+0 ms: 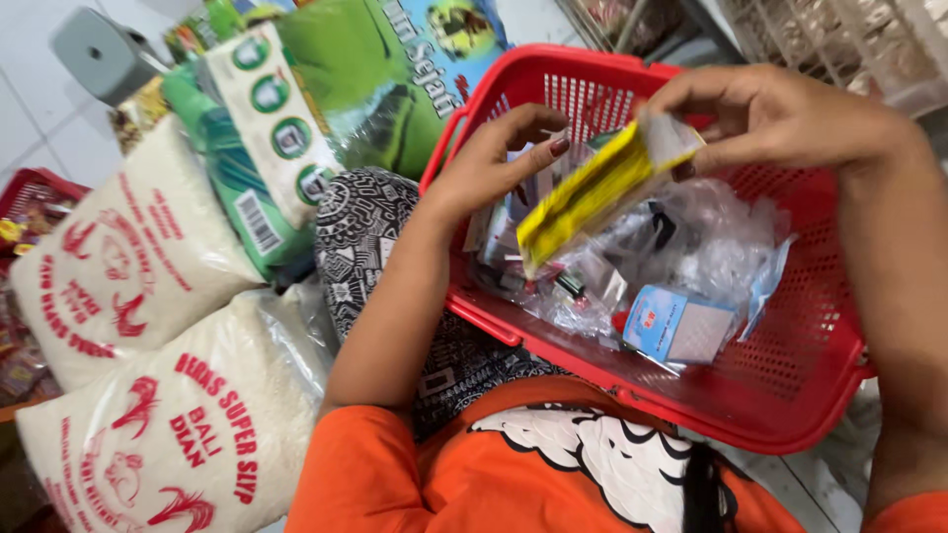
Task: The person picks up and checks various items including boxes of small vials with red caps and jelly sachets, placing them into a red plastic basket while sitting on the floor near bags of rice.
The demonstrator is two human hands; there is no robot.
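Fingers [703, 148] pinching yellow packet [592, 192], red basket [790, 395] of packets below

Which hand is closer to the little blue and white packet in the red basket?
Right. The right hand holds a yellow packet above the blue and white packet; the left hand is farther, over the red basket's left rim.

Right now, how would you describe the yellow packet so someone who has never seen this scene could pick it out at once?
Find the red plastic basket on the person's lap. Above its heap of clear plastic bags, the right hand pinches a long, flat yellow packet by its clear top end, with the left hand just beside it. It is the only bright yellow thing there and is lifted above the rest.
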